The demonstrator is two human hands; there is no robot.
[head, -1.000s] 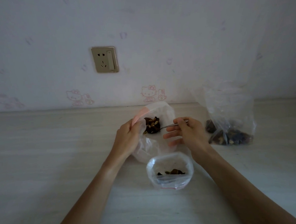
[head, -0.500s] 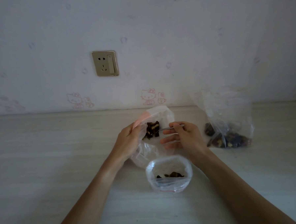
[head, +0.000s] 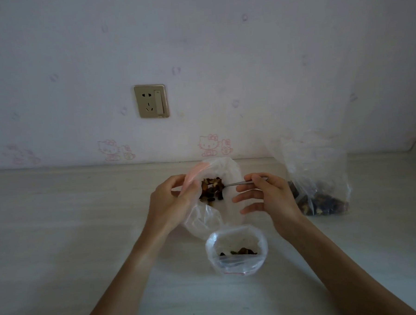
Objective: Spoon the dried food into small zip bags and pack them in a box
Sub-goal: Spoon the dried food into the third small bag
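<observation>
head view, looking down at a pale table point(head: 61, 237) against a wall: the left hand point(head: 173, 202) grips the pink-edged mouth of a small clear zip bag point(head: 219, 205), fingers curled round the rim and holding it open, the bag tilted with its opening toward the right. the right hand point(head: 269, 197) pinches the handle of a metal spoon point(head: 239, 183) between thumb and forefinger, the other fingers stretched out loosely below. the spoon's bowl sits inside the bag mouth, heaped with dried food point(head: 212, 188) — dark and tan pieces, some of them already lying in the bag just under it. nearer the person, just in front of the held bag, a second small zip bag point(head: 236, 249) stands on the table with its mouth open and a thin layer of dark pieces at the bottom. to the right, close behind the right hand, a larger clear plastic bag point(head: 316, 175) stands upright — more dried food is piled in its base. a wall socket point(head: 151, 101) sits above the table.
</observation>
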